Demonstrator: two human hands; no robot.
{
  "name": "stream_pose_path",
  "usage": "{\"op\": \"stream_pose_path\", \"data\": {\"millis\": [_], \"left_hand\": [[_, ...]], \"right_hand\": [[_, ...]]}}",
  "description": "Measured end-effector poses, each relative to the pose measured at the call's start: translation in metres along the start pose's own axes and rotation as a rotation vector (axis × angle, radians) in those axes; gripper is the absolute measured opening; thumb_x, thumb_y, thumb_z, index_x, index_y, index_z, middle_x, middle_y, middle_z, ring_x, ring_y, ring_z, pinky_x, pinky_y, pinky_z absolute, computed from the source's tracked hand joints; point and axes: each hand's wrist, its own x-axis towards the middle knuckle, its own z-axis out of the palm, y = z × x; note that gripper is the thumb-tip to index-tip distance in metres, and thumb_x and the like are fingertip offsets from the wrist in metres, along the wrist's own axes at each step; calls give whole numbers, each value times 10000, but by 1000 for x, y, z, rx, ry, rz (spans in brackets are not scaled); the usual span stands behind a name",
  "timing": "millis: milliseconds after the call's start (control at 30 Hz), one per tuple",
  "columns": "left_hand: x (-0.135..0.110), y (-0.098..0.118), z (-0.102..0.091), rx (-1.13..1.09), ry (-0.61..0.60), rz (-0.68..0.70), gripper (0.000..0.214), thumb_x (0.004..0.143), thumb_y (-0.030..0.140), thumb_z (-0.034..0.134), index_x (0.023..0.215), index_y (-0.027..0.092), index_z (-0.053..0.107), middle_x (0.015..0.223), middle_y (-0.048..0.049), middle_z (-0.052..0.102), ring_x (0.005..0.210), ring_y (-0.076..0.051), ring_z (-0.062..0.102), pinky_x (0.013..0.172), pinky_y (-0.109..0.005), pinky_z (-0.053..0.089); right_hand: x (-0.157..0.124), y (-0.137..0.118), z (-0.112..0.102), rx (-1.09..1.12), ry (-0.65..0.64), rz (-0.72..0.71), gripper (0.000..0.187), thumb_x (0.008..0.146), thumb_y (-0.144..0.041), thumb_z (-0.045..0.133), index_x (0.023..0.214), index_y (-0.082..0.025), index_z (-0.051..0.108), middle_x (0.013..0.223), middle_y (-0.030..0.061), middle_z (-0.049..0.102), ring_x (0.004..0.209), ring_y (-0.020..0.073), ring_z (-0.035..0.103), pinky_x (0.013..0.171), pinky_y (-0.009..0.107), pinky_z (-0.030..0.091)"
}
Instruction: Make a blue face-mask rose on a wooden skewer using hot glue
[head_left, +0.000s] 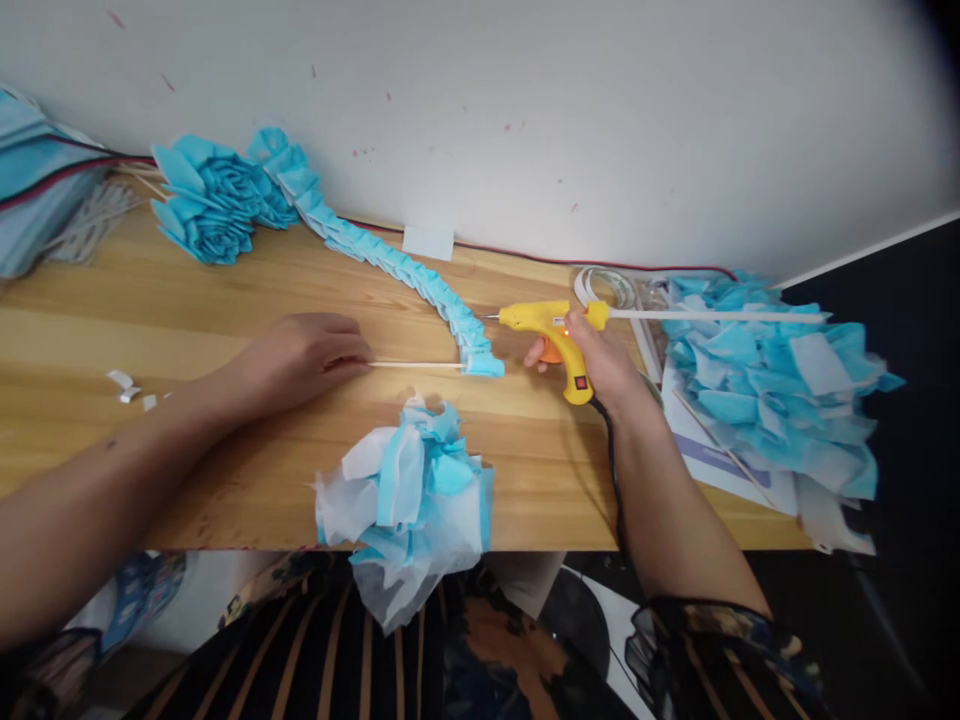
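In the head view my left hand (311,362) pinches one end of a thin wooden stick (416,365) low over the table. Light blue material is wrapped at the stick's other end, where a long pleated blue strip (397,262) begins and curves away to the back left. My right hand (600,365) grips a yellow hot glue gun (547,325), fingers at its orange trigger. Its nozzle points left, close to the pleated strip but apart from it. A long white glue stick (705,315) juts from the gun's rear.
Crumpled blue and white scraps (412,480) hang over the front edge. Another heap (772,385) lies right, near a tape roll (606,287). Folded blue flowers (217,195) sit back left beside stacked blue sheets (45,190). A red-black wire (555,260) runs along the wall.
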Motion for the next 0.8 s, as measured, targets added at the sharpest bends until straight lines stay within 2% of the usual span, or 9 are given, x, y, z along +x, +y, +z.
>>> {"op": "stream_pose_path", "data": {"millis": [233, 400, 567, 800], "left_hand": [[-1, -1, -1, 8, 1, 15, 333, 1056, 346, 468, 913, 191, 725, 900, -65, 697, 823, -199, 650, 739, -291, 464], [-2, -3, -1, 17, 22, 10, 338, 1059, 355, 465, 946, 191, 738, 903, -59, 706, 827, -193, 653, 729, -279, 453], [-2, 5, -9, 40, -64, -40, 355, 1075, 327, 428, 960, 166, 723, 936, -73, 697, 868, -195, 641, 784, -288, 458], [-1, 13, -20, 34, -177, -105, 326, 1077, 257, 427, 993, 125, 712, 987, -94, 678, 910, -188, 610, 828, -287, 434]], "right_hand": [[2, 1, 4, -2, 52, 26, 676, 785, -892, 568, 830, -223, 653, 687, 62, 697, 647, 197, 682, 608, 319, 555], [1, -2, 7, 11, 69, 44, 701, 750, -909, 592, 841, -217, 656, 680, 54, 711, 604, 177, 663, 589, 300, 555], [-1, -5, 10, 2, 101, 47, 682, 811, -882, 549, 846, -213, 675, 654, 53, 710, 608, 182, 687, 578, 291, 552], [0, -3, 9, 13, 95, 29, 708, 811, -896, 525, 839, -208, 689, 681, 62, 721, 605, 176, 681, 582, 293, 551]]}}
